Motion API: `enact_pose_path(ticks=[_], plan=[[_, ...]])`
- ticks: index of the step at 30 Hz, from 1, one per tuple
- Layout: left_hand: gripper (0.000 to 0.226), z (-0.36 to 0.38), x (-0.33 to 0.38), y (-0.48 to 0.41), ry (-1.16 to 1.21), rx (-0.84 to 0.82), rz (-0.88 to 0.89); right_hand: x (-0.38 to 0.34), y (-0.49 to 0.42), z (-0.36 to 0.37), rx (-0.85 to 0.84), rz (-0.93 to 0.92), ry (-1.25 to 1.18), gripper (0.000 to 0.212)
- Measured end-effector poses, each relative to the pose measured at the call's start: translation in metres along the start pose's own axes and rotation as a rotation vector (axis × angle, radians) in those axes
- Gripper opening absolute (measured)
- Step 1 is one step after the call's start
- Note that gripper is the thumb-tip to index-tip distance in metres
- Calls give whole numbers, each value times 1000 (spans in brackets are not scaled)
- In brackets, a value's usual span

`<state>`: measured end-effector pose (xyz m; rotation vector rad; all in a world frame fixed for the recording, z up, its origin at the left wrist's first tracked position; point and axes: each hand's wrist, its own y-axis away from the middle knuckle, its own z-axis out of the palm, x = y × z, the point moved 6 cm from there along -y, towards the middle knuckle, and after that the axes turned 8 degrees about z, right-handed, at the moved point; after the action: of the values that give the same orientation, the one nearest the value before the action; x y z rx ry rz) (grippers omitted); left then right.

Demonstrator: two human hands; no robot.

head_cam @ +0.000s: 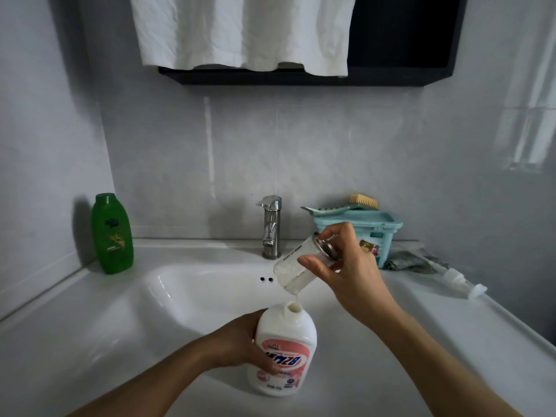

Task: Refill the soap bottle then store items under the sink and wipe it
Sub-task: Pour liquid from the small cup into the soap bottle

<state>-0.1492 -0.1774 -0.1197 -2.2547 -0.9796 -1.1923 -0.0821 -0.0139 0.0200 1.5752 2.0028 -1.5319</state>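
My left hand grips a white soap bottle with a pink label, held upright over the sink basin with its neck uncapped. My right hand holds a clear container with a metal end, tipped mouth-down just above the bottle's neck. A thin stream of pale liquid runs from the container's lip into the opening. A white pump head lies loose on the counter at the right.
A green bottle stands at the back left corner. The steel faucet rises behind the basin. A teal box with a brush on top and a grey cloth sit back right. A white towel hangs overhead.
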Motion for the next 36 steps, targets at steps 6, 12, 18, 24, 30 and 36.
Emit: enact_pose_path(ticks=[6,12,18,24,30,36], plan=[[72,0,2,1,4,-9,6,-1,0,0,-15,5,2,44],[69,0,1,0,-1,-13,8,-2,0,0,-19,14,0,44],[72,0,0,-1,-4,-11,7,-3,1,0,-17,14,5,44],[71,0,1,-1,6,-13,9,-2,0,0,-18,24,-11,44],[69,0,-1,-1,-3,-16,-1,-2,0,1,-21,16,-6,43],[69,0,-1,-1,-4,-12,-12,-2,0,0,-14,10,1,44]])
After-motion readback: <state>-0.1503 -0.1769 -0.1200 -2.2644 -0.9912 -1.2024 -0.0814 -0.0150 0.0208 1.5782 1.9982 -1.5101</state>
